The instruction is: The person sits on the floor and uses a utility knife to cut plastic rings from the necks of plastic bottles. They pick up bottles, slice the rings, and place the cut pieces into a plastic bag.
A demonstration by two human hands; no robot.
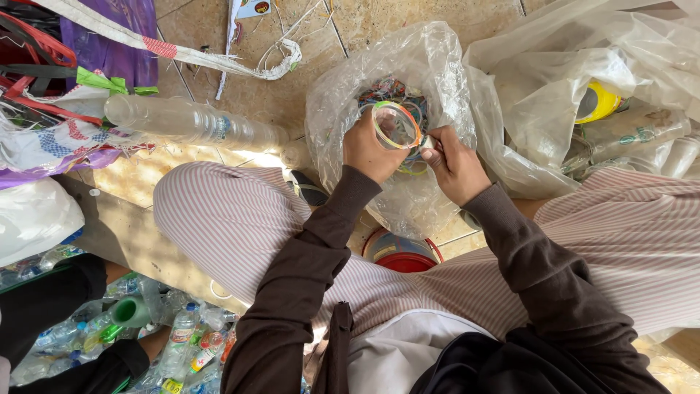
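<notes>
Trousers (219, 211) recorded as pink-white striped; sleeves (306, 263) dark brown; cup rim (396, 125) orange-green; bag (408, 58) clear; bowl (401, 252) red; cloth (117, 36) purple.

Cup (396, 125): clear thin plastic, glossy, with an orange-green rim band.
Small bag (437, 66): crinkled translucent plastic film, shiny.
Large bag (539, 95): the same thin glossy film, creased.
Long bottle (193, 122): clear ribbed plastic, smooth.
Trousers (219, 211): striped woven cloth, matt.
Sleeves (306, 270): dark knit cloth, matt.
Floor (240, 44): tan stone tile, dull and gritty.
</notes>
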